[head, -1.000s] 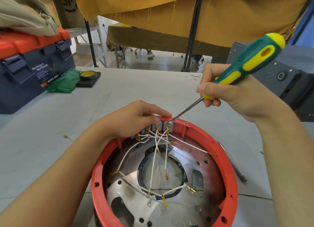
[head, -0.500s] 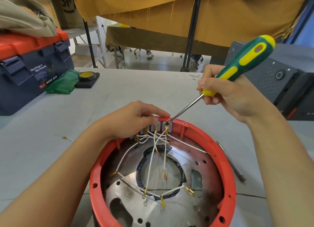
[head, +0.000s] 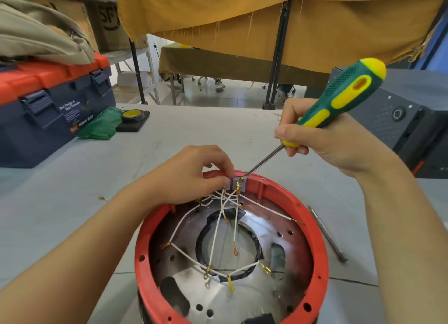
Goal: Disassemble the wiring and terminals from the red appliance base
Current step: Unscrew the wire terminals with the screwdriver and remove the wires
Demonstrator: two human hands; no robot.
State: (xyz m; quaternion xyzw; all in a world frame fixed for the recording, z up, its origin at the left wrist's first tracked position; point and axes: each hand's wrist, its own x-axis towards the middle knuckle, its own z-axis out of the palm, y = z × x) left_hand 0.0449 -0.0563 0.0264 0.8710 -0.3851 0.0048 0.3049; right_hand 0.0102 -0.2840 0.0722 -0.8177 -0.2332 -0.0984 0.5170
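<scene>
The red appliance base [head: 315, 239] is sat on the grey table [head: 72, 190], right up front. A green-and-yellow screwdriver [head: 339, 105] is gripped in the right hand [head: 322, 139], its tip set on a brass terminal [head: 238, 185] at the far rim. The terminal block [head: 232, 182] is pinched by the left hand [head: 191, 176]. White wires [head: 215, 234] are fanned out over the metal plate [head: 242, 299]. A loose metal rod [head: 327, 234] is lying just beside the base.

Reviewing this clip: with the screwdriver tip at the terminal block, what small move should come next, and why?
Probably turn the screwdriver to loosen that terminal: its tip sits on the gold terminal at the red base rim, while the left hand steadies the block.
</scene>
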